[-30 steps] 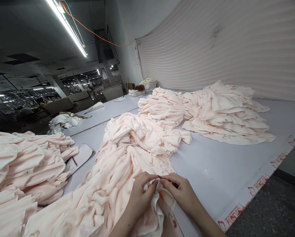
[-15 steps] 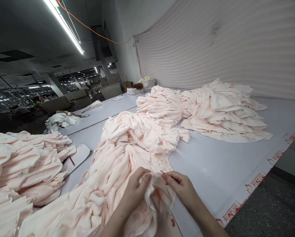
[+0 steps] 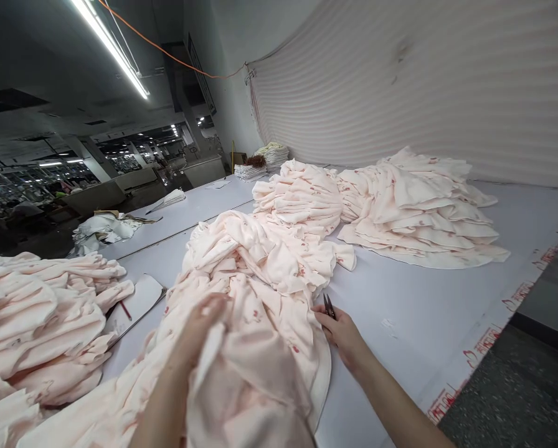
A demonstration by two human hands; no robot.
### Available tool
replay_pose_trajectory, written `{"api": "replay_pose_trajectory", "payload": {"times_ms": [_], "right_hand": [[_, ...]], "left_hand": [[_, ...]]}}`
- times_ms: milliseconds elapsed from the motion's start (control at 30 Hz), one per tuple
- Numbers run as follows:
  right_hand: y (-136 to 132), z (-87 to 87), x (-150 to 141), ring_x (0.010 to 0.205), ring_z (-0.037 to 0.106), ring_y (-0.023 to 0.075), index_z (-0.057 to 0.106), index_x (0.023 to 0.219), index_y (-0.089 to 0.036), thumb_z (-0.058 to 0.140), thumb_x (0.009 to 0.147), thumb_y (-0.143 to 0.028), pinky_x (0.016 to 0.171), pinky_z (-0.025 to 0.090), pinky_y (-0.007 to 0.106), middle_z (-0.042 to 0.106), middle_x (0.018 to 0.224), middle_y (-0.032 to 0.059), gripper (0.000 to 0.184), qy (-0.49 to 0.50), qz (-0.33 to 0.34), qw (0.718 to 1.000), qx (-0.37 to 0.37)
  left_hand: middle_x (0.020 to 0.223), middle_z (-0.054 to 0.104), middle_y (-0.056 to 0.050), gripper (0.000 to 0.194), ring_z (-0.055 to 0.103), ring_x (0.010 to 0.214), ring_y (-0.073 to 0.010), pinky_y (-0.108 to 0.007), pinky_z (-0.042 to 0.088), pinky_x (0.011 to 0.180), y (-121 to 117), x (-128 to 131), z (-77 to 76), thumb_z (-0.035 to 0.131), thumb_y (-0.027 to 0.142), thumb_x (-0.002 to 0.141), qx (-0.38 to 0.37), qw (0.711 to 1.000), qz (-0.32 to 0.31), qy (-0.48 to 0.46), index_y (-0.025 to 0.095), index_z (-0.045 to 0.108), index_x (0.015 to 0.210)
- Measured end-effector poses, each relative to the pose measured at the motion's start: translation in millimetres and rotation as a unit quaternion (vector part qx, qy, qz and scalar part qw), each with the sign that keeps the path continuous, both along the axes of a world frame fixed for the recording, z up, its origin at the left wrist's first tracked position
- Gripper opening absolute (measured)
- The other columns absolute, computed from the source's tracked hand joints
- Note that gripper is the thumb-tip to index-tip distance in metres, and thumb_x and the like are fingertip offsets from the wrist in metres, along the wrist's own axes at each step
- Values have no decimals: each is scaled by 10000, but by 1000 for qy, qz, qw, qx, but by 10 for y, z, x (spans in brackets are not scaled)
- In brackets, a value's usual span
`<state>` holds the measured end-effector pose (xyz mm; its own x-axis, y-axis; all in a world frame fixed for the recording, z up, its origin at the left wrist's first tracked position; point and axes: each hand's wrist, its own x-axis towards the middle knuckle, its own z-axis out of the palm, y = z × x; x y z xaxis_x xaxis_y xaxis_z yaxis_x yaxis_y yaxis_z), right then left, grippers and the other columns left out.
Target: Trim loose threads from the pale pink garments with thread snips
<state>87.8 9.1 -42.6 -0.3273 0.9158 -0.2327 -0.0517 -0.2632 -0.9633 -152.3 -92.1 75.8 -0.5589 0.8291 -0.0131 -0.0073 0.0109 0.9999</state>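
Note:
A long heap of pale pink printed fabric [image 3: 246,367] lies bunched in front of me, one loose fold raised towards the camera. My left hand [image 3: 207,314], slightly blurred, is closed on the fabric at the upper left of that fold. At the heap's right edge, my right hand [image 3: 337,333] is closed round small dark thread snips [image 3: 328,306], whose points stick up past the fingers. The right fingertips also touch the fabric's edge. The snips' handles are hidden in the palm.
More pink fabric piles lie at the back right [image 3: 423,211] and left [image 3: 36,323]. A white sheet with a red pen [image 3: 126,310] lies between the piles. White scraps [image 3: 106,230] and folded stacks [image 3: 274,155] are farther back on the pale table [image 3: 400,311].
My hands have moved apart, the left going left and up the fabric. The raised fold now spreads out between my arms. The snips have come into clear view.

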Motion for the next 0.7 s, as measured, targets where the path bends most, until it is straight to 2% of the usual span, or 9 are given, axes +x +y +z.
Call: {"api": "replay_pose_trajectory", "payload": {"times_ms": [67,133,200,267,333,433,567,633,700], "right_hand": [[-196,127,-10,387,176,55,572,905,-162,552,700,-416,406,187,199,254,470,-121,327,64,14,997,-28],[-386,238,-24,390,131,32,555,873,-166,594,678,-366,389,142,187,298,508,-114,282,162,33,984,-71],[-516,294,-17,392,131,11,545,809,-168,643,641,-292,387,122,177,368,559,-96,231,252,66,959,-111],[-549,274,29,395,171,7,541,757,-168,649,633,-250,387,133,166,403,589,-83,184,269,85,952,-115],[-480,193,108,423,275,28,543,748,-177,620,657,-246,397,202,159,434,616,-67,138,212,50,973,-74],[-274,48,228,554,455,97,552,790,-193,577,687,-274,486,353,190,510,686,-35,133,54,-74,995,33],[-86,-15,269,681,553,162,568,891,-190,532,735,-329,626,445,269,583,827,19,212,-95,-143,973,156],[-78,12,248,739,572,180,564,911,-191,499,773,-325,668,458,290,593,883,44,204,-124,-148,958,210],[-100,54,224,786,572,192,554,914,-195,472,800,-308,677,460,295,592,908,61,180,-143,-151,945,252]], "left_hand": [[821,675,-5,244,608,796,-198,-252,467,677,104,341,-102,712,318,654,-95,974,-139,149,215,678,872],[896,679,-4,309,608,862,-222,-280,464,740,204,613,-200,686,341,659,-143,936,-224,233,244,671,951],[872,673,-4,254,610,853,-226,-294,460,751,256,751,-286,649,305,671,-142,918,-247,276,236,666,915],[848,652,-16,149,601,845,-223,-309,451,763,237,762,-357,580,242,706,-117,916,-216,317,217,647,837],[921,625,-47,99,579,911,-229,-338,429,815,165,706,-406,525,188,728,-78,919,-156,352,203,609,777],[1139,574,-83,49,508,1095,-249,-373,376,926,42,633,-440,525,147,721,-16,939,-118,322,194,539,722],[955,634,-57,63,581,917,-216,-332,453,783,-48,659,-434,499,151,755,21,976,-132,169,202,463,760],[871,602,-38,115,568,834,-197,-306,453,720,-83,693,-422,470,131,758,34,970,-139,196,204,497,843],[857,560,-37,277,543,815,-195,-305,439,713,-120,722,-414,470,90,720,30,938,-172,300,210,556,955]]}}
